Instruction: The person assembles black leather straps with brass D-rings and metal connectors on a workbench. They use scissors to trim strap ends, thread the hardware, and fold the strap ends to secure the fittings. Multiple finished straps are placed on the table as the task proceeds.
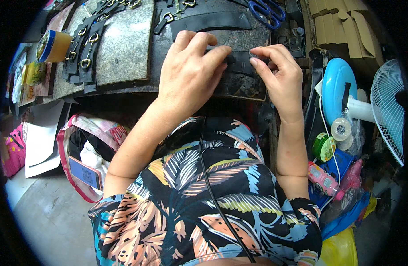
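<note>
Over the dark work surface [239,91], my left hand [190,66] is closed, fingers curled. A small black piece [231,59] shows at its fingertips; most of it is hidden by the hand. My right hand [281,71] faces it a short way off, thumb and forefinger pinched together. Whatever lies in that pinch is too small to make out. A wide black strip [210,24] lies flat just beyond my hands. Several black straps [92,55] with gold-coloured metal buckles lie to the left on a grey speckled slab [126,48].
Blue-handled scissors [267,13] lie at the far right of the work surface. A tub [55,46] stands at the left. On the right are a fan [390,102], tape rolls [341,128] and brown cardboard [341,31]. A phone [85,173] rests in a pink-edged bag [62,150].
</note>
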Available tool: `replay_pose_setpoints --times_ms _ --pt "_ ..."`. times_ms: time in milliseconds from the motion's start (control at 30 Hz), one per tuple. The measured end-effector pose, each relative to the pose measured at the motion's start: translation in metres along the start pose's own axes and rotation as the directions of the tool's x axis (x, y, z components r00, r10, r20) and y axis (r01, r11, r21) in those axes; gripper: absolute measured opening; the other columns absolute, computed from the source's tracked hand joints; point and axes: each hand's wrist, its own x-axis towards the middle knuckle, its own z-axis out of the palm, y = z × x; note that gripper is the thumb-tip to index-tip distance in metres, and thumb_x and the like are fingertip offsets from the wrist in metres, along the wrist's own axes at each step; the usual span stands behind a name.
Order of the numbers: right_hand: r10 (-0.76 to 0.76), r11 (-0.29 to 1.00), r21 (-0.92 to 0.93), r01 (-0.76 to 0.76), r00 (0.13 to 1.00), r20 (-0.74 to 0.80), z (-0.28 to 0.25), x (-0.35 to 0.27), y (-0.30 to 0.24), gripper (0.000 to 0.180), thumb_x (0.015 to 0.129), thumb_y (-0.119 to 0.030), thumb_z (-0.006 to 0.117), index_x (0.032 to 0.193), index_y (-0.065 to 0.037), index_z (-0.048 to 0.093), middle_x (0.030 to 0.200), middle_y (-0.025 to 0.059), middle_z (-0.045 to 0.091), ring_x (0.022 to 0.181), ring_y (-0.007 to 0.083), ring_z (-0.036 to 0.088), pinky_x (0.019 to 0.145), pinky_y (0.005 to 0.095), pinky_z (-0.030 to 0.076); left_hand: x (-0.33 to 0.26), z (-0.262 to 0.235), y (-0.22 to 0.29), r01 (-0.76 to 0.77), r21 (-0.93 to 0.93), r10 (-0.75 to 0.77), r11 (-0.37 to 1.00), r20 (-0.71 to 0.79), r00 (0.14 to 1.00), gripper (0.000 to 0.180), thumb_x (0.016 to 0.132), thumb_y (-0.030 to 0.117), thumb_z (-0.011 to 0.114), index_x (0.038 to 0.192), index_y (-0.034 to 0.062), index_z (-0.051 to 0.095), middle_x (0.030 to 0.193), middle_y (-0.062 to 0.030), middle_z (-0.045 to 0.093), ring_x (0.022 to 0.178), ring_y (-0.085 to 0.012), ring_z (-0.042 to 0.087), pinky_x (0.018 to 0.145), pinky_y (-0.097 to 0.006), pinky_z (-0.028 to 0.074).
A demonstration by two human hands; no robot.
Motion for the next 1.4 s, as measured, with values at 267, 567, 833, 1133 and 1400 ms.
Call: replay_pose_setpoints --times_ms 267,567,833,1133,1400 --pt "0.031 0.99 0.139 -0.04 0.998 0.063 0.013 0.001 -0.002 0.017 0.087 -0.019 0.077 0.097 -0.004 0.074 0.085 0.0066 0.069 0.076 0.024 0.067 0.071 0.0316 0.052 -0.006 0.015 -0.004 0.047 -0.088 -0.041 0.995 0.066 0.997 0.024 0.078 0.013 0.08 0.1 0.0101 0.075 0.097 -0.0052 0.066 0.096 -0.0283 0.061 0.083 -0.041 0.049" --pt "-0.195 0.98 -0.005 0.197 0.972 0.135 0.004 0.009 0.008 0.014 0.084 -0.001 0.064 0.096 0.004 0.069 0.103 0.0117 0.066 0.096 0.0248 0.066 0.087 0.0324 0.051 -0.005 0.016 -0.009 0.107 -0.188 -0.09 0.976 0.099 0.991 0.021 0.078 0.013 0.079 0.099 0.013 0.073 0.098 -0.0065 0.062 0.097 -0.0283 0.06 0.086 -0.042 0.045" --pt "-0.143 0.984 0.116 0.132 0.985 0.093 0.008 0.012 0.009 0.013 0.082 -0.014 0.076 0.085 -0.003 0.07 0.094 0.0073 0.067 0.087 0.0265 0.065 0.077 0.0375 0.052 -0.005 0.016 -0.008 0.102 -0.151 -0.083 0.983 0.125 0.989 0.024 0.079 0.014 0.077 0.103 0.0136 0.072 0.1 -0.0072 0.061 0.099 -0.0288 0.059 0.087 -0.041 0.044" --pt "-0.231 0.901 -0.389 0.192 0.972 -0.054 0.03 0.01 0.004 0.023 0.076 -0.024 0.08 0.079 -0.014 0.06 0.089 0.0006 0.059 0.09 0.0235 0.059 0.075 0.041 0.042 -0.006 0.017 -0.007 0.089 -0.124 -0.075 0.988 0.111 0.991 0.025 0.081 0.014 0.076 0.106 0.0137 0.072 0.101 -0.0075 0.061 0.097 -0.0291 0.06 0.088 -0.042 0.044" --pt "-0.423 0.901 -0.109 0.419 0.906 -0.007 0.022 -0.005 0.003 0.018 0.075 0.0 0.075 0.091 -0.008 0.074 0.094 0.0051 0.068 0.089 0.0255 0.063 0.078 0.0373 0.051 -0.028 -0.019 -0.016 0.06 -0.032 -0.062 0.998 -0.051 0.997 0.033 0.079 0.0 0.077 0.111 0.0063 0.069 0.106 -0.0109 0.066 0.096 -0.0306 0.062 0.082 -0.039 0.051"
